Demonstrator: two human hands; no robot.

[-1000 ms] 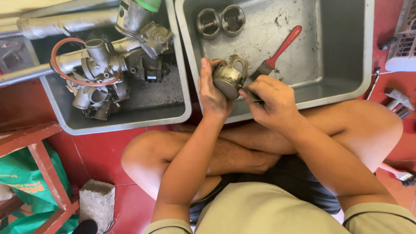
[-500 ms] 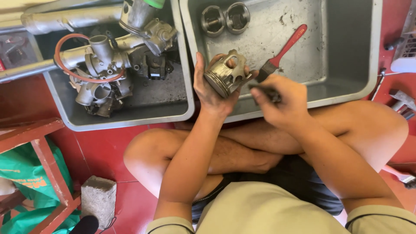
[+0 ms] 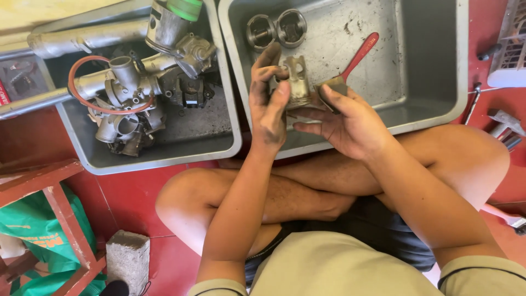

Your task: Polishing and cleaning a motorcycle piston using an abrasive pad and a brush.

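Over grey tray [image 3: 438, 82], piston [image 3: 296, 82] in left hand [image 3: 268, 104].

Floor [image 3: 137, 203]: glossy red tile/paint, grout line visible lower left.

Two grey rectangular tubs on floor, side by side, nearly touching. Left tub [image 3: 164, 159] packed w/ carburettor bodies, metal tubes, orange hose loop [image 3: 82, 93]. Right tub [image 3: 427, 82] has bare grimy bottom w/ dark specks.

Red-painted wooden frame [image 3: 60, 214] at lower left, worn paint; green plastic bag [image 3: 33, 230] under/behind it. Grey concrete block [image 3: 127, 255] on floor just right of frame.

Upper left: pale yellowish surface along top edge, partly cut off. Right edge: white slotted plastic item [image 3: 509, 49] + few metal tools [image 3: 501, 123] on floor.

Light: bright, even daylight, soft shadows.
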